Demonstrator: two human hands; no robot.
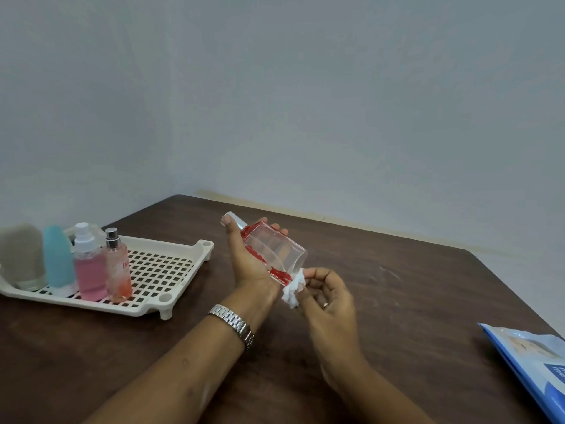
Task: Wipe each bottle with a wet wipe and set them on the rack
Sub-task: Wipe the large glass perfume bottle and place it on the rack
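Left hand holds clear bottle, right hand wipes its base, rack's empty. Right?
The rack isn't empty: the head view shows a blue bottle and a pink spray bottle, among others, standing on it. Left hand holding the clear bottle, right hand wiping its base with the wet wipe: correct.

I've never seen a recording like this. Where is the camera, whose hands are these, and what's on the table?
No machine here: a person wears one camera on the head, looking down at their own hands. The left hand holds a clear square glass bottle with red trim, tilted. The right hand pinches a crumpled white wet wipe against its base. On the dark brown wooden table, a cream perforated plastic rack carries a beige bottle, a light blue bottle, a pink spray bottle and a pale pink perfume bottle. A blue wipes pack lies at the right edge.
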